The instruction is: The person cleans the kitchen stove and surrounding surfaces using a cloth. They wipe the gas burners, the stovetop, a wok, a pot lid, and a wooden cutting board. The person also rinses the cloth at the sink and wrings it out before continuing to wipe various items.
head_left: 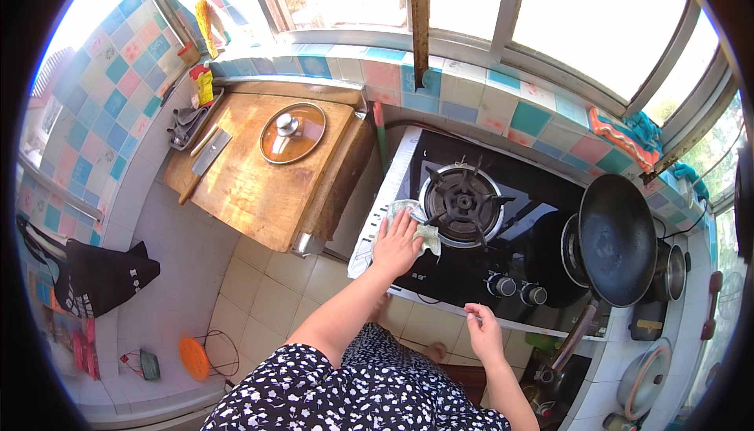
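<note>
My left hand (397,244) lies flat with its fingers stretched out, pressing a pale patterned cloth (428,240) onto the left part of the black glass gas stove (542,183). The cloth spreads out beside the left burner (464,202), close to its metal ring. In front of the stove's front edge hangs my right hand (484,332), its fingers loosely bent and nothing seen in them. Two control knobs (517,289) sit on the stove just beyond this hand. A black wok (618,240) rests tilted on the right burner, its long handle (576,335) pointing toward me.
Left of the stove, a wooden cutting board (250,195) carries a glass lid (292,133) and a cleaver (210,153). A grey tray (196,124) stands behind it. Cloths (628,136) lie on the tiled window ledge. Right of the wok are a pot (672,268) and another lid (645,378).
</note>
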`<state>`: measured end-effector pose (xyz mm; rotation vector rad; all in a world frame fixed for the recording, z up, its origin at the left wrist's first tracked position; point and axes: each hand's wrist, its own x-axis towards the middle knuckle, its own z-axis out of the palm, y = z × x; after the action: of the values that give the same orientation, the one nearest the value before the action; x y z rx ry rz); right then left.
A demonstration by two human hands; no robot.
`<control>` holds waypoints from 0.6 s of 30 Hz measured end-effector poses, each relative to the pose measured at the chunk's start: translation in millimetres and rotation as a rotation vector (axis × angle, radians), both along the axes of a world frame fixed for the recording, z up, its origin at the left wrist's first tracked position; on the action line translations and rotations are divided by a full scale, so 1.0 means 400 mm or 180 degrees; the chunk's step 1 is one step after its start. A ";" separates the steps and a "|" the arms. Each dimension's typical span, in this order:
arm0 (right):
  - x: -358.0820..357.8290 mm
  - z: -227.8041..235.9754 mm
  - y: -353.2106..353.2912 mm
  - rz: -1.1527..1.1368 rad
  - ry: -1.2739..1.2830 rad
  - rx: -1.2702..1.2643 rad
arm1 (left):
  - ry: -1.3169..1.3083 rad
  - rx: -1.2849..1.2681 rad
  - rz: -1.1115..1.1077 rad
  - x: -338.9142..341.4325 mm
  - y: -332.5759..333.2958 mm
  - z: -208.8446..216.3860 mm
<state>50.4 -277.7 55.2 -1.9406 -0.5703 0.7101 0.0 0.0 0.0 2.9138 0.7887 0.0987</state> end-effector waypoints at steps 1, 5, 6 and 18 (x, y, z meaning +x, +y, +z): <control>0.005 0.007 0.028 -0.0055 -0.0325 -0.0046 | 0.0074 -0.0036 -0.0024 0.005 0.009 0.008; 0.067 -0.039 0.142 -0.0461 -0.1669 -0.0197 | 0.0348 -0.0939 -0.0656 0.040 0.097 0.068; 0.089 -0.069 0.203 -0.0572 -0.1854 -0.0166 | 0.0144 -0.1273 -0.0749 0.053 0.180 0.122; 0.095 -0.101 0.296 -0.1491 -0.2354 -0.1001 | -0.0633 -0.0576 -0.0794 0.446 0.473 0.055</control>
<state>88.3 -159.2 14.7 -2.5068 -0.4158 -0.2564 178.5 189.2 22.0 2.7483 0.3790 0.2729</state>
